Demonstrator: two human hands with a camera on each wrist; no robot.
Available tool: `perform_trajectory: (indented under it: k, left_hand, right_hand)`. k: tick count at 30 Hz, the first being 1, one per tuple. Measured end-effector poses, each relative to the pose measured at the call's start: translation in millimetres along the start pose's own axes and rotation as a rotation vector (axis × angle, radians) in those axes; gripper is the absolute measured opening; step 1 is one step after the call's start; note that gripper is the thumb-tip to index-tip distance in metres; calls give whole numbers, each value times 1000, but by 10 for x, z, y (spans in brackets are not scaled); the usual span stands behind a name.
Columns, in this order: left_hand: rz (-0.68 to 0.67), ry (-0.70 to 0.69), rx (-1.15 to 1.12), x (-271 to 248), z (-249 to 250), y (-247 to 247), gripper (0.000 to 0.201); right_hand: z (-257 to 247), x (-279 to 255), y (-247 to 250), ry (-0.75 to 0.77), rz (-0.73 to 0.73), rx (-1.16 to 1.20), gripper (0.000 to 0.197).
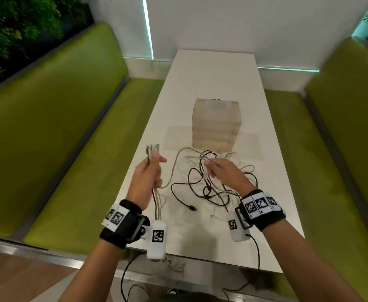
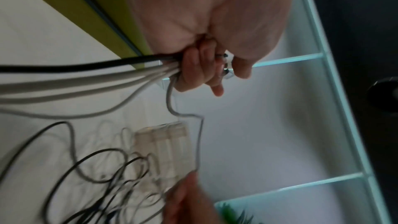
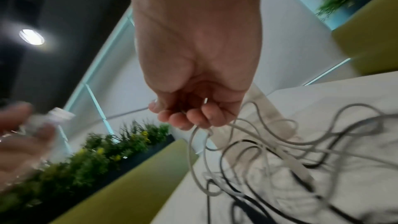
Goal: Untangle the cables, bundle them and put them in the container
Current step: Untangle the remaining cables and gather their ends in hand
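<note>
Above table (image 1: 211, 83) | left hand (image 1: 149, 171) raised, fingers gripping cable ends (image 1: 152, 149) | right hand (image 1: 224, 171) fingers pinching white cable (image 1: 207, 158)

No readable words, brands or numbers in any view.

The only markings are black-and-white square code patterns: on the left wristband (image 1: 116, 217), the right wristband (image 1: 262, 203), and two white boxes hanging under the wrists, one (image 1: 157, 236) on the left and one (image 1: 233, 224) on the right. Any fine print beside them seems too small to read.
</note>
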State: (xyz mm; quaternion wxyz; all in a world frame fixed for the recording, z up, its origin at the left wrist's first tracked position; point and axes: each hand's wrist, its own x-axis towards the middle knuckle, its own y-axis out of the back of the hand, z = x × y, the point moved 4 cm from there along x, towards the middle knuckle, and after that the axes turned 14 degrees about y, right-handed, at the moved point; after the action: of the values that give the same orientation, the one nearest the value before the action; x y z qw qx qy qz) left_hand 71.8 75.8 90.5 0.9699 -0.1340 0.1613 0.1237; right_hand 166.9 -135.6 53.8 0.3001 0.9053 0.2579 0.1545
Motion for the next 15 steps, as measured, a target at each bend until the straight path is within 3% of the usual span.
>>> perform_trajectory:
  k: [2,5,8,11,15]
  left_hand:
    - [-17,42,128,67,-161,-156,48]
    - [-18,82,153,156,-239,-355,28]
    - [-80,140,114,224,-238,-503,21]
    - [-138,175,211,251,-268,-650,27]
    - [-154,186,209,280,-302,-726,33]
  right_hand:
    - [-134,10,-26,44,-24,33,41]
    - [-256,-28,-79,111,-109,6,35]
    - [-334,-109,-122,167,-207,-49,29]
    - [-392,-146,-209,166,-315,-129,25]
    - [-430,-149,-257,168,-343,-208,28]
